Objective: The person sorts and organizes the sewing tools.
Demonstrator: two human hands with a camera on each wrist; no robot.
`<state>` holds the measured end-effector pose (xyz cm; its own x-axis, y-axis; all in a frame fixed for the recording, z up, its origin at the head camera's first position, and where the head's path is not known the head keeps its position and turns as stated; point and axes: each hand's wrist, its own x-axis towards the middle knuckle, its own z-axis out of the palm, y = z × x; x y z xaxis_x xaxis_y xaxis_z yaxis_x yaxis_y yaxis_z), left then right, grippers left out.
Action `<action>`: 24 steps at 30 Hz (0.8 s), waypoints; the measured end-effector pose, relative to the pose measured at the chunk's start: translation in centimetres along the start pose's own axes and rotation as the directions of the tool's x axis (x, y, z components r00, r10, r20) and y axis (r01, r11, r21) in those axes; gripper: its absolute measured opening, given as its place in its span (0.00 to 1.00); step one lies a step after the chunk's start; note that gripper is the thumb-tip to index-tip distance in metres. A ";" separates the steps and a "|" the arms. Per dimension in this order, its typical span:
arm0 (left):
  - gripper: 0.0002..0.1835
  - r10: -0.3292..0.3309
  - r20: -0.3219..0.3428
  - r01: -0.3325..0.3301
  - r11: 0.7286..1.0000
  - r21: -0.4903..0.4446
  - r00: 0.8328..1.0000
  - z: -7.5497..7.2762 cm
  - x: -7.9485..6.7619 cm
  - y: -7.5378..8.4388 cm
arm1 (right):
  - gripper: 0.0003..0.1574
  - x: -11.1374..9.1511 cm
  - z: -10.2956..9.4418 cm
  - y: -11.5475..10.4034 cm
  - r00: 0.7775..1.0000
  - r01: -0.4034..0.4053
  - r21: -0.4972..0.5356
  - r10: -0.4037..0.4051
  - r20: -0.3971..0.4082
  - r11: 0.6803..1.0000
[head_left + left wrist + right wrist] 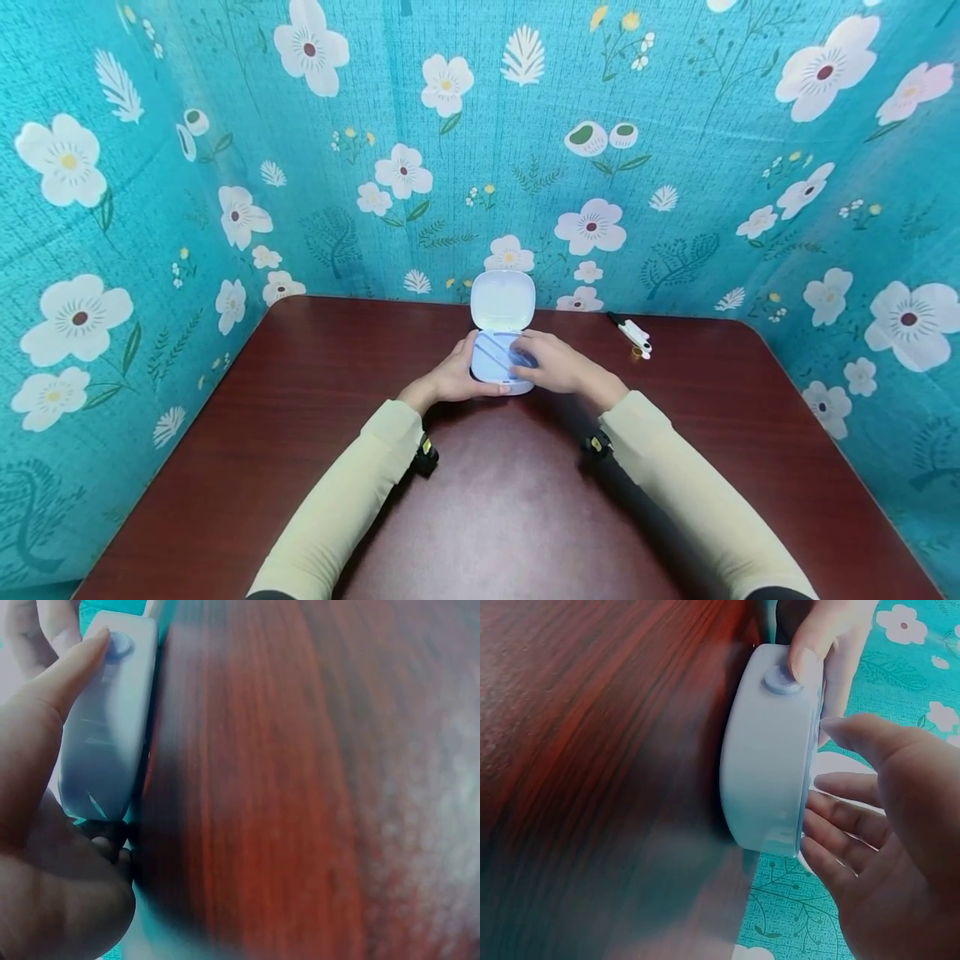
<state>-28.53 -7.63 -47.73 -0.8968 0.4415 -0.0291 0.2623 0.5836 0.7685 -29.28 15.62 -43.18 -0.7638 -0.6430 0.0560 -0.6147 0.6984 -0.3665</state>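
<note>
A small white hinged case [504, 387] sits on the table with its lid [503, 300] standing up at the back. Inside lies a pale blue panel [491, 354] with a diagonal groove. My left hand [452, 374] grips the case from the left, its thumb [75, 671] on the round button [781, 679] at the front. Over the right part of the panel is my right hand [558, 364], fingers bent slightly and thumb apart from them. In the right wrist view, nothing shows between the right thumb and fingers [847, 817]; whether the fingertips touch the panel I cannot tell.
On the dark red wooden table [495, 500], right of the case, lie a slim white object with a black end [633, 333] and a small gold-coloured piece [637, 352]. A teal flowered curtain [450, 167] hangs behind the table and along both sides.
</note>
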 end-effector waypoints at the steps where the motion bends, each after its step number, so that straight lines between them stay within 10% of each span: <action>1: 0.64 -0.005 0.001 0.005 1.000 0.001 1.000 0.0 0.0 0.0 | 0.27 -0.2 0.0 0.0 1.000 -0.003 -0.003 0.003 0.008 1.000; 24: 0.66 -0.031 0.012 0.031 0.999 0.007 0.999 0.1 -0.1 0.2 | 0.29 -3.3 -0.1 0.7 0.999 0.030 -0.006 -0.030 -0.027 1.000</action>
<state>-28.37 -7.53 -47.61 -0.9004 0.4308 -0.0606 0.2366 0.6016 0.7629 -27.23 18.24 -43.53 -0.7498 -0.6553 0.0918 -0.6388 0.6806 -0.3587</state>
